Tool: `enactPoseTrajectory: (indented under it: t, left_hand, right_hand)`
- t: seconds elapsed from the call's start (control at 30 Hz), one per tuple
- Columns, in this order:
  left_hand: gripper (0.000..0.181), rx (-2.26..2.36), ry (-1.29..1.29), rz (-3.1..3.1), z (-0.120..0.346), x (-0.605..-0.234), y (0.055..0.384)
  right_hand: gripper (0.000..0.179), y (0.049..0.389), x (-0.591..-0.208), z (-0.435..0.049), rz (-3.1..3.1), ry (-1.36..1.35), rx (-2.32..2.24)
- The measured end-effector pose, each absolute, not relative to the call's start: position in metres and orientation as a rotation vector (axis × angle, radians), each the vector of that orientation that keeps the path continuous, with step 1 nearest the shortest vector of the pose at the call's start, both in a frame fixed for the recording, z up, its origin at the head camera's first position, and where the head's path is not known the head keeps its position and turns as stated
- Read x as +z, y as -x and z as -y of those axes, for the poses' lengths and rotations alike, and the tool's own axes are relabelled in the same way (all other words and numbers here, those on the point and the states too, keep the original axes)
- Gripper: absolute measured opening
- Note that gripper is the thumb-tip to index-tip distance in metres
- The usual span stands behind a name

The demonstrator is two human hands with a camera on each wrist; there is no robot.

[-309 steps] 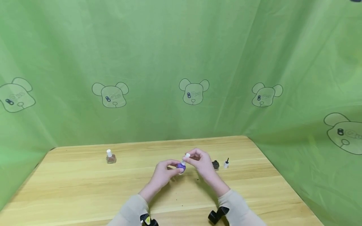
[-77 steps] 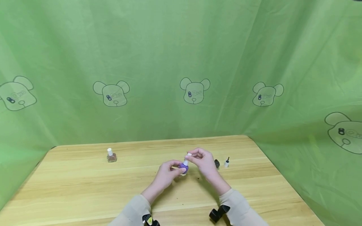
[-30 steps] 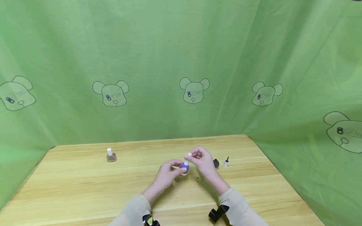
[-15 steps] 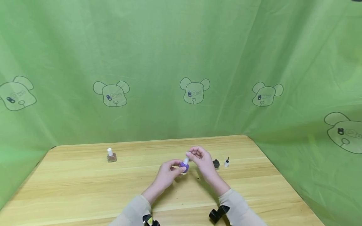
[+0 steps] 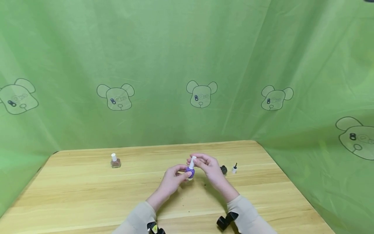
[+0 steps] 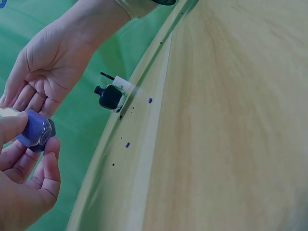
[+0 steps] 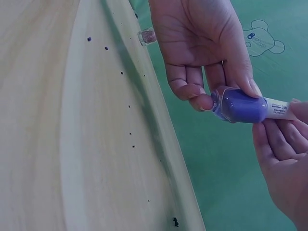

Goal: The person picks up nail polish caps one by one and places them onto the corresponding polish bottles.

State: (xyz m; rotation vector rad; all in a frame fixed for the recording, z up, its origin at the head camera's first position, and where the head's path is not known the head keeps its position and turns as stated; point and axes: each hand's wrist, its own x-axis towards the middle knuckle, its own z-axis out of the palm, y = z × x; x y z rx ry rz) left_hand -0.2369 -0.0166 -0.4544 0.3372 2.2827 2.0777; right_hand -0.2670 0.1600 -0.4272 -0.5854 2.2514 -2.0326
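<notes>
My left hand point(image 5: 170, 180) holds a small nail polish bottle point(image 7: 243, 106) of purple polish, its thumb and fingers on the glass. The bottle is tilted above the table, its white cap point(image 5: 192, 162) leaning up toward my right hand point(image 5: 211, 169). That hand pinches the cap between thumb and fingers; small print shows on the cap in the right wrist view. Cap and bottle are joined in line. Just beyond my right hand stand an uncapped nail polish bottle point(image 6: 110, 97) with black polish and a white cap point(image 5: 234, 170), set down with its black brush pointing up.
A capped nail polish bottle point(image 5: 115, 163) of mauve-brown polish stands toward the left back of the wooden table point(image 5: 87, 195). Small dark and purple specks point(image 6: 150, 100) dot the tabletop near my hands. A green printed curtain point(image 5: 160, 123) hangs behind the table and along its sides.
My right fingers have shifted on the cap, reaching a little further left, and more of the white cap shows. My left hand keeps hold of the purple bottle in nearly the same place.
</notes>
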Motion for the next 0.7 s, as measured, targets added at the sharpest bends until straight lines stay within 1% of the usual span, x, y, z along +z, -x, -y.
enactPoseTrajectory:
  t: [0.27, 0.5, 0.7]
  left_hand:
    - [0.029, 2.071, -0.342, -2.282, 0.0148, -0.4568, 0.2393]
    - [0.03, 2.099, -0.334, -2.258, 0.0141, -0.4567, 0.2384]
    - [0.03, 2.073, -0.328, -2.308, 0.0153, -0.4555, 0.2364]
  right_hand:
    - [0.034, 0.2632, -0.4242, -0.1561, -2.325, 0.471, -2.081]
    - [0.035, 0.2638, -0.4255, -0.1531, -2.337, 0.43, -2.113]
    - [0.031, 0.2616, -0.4239, -0.1511, -2.38, 0.397, -2.087]
